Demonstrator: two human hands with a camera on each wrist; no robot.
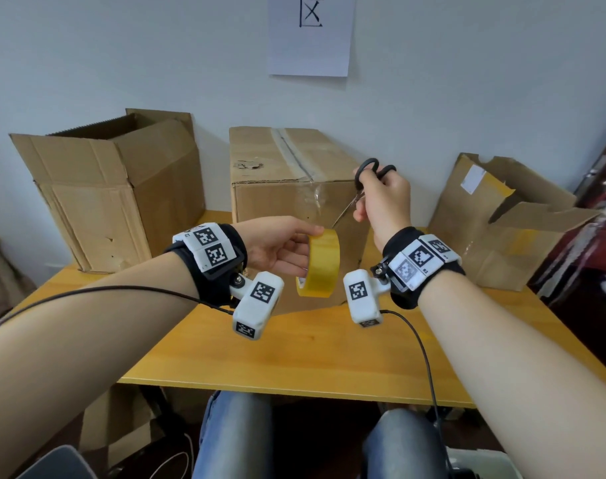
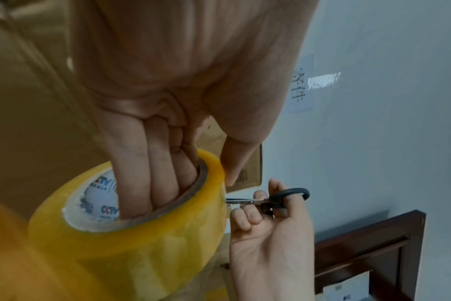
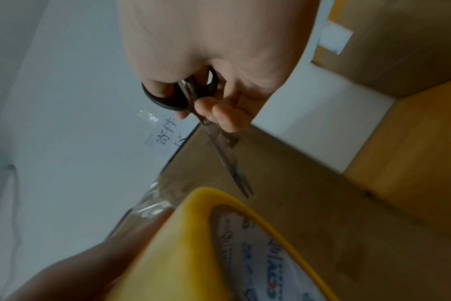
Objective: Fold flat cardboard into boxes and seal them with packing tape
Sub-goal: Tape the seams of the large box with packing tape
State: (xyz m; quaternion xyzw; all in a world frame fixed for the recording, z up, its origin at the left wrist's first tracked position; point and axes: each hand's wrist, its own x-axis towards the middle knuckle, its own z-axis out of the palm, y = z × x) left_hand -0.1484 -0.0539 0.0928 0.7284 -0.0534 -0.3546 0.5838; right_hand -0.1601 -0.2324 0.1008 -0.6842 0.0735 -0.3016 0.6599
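Nearest the camera: my two bare forearms reached out over the bench [image 1: 294,357], each with a marker-covered wrist unit strapped on.
Left hand [image 1: 277,247]: my grip held the tape roll [image 1: 319,262], fingers pushed through its core and the thumb pressed on the outer rim, as the left wrist view showed plainly.
Right hand [image 1: 381,198]: my grip was closed through the black loops of the scissors [image 1: 358,188], with the blades nearly together.
Tape roll position: it hung in the air above the bench, in front of the near face of the sealed box [image 1: 294,174], its round face turned toward my right side.
Key relation: the scissors lay up and to the right of the roll, their long axis slanting down and left so that the tips [image 1: 336,223] came just beside the roll's top edge, next to my left thumb.
Tape strip: clear tape ran along the seam on top of the sealed box and crinkled down over its front edge toward the roll; whether it was still joined to the roll I could not tell.
Nearer hand: the right, since the blade tips already sat beside the roll.
Judged step: cutting the tape free from the roll, I thought, with my thumb close enough to the tips to need care.
Other cardboard: an open box [image 1: 104,188] stood at the left, a torn one [image 1: 502,223] at the right.
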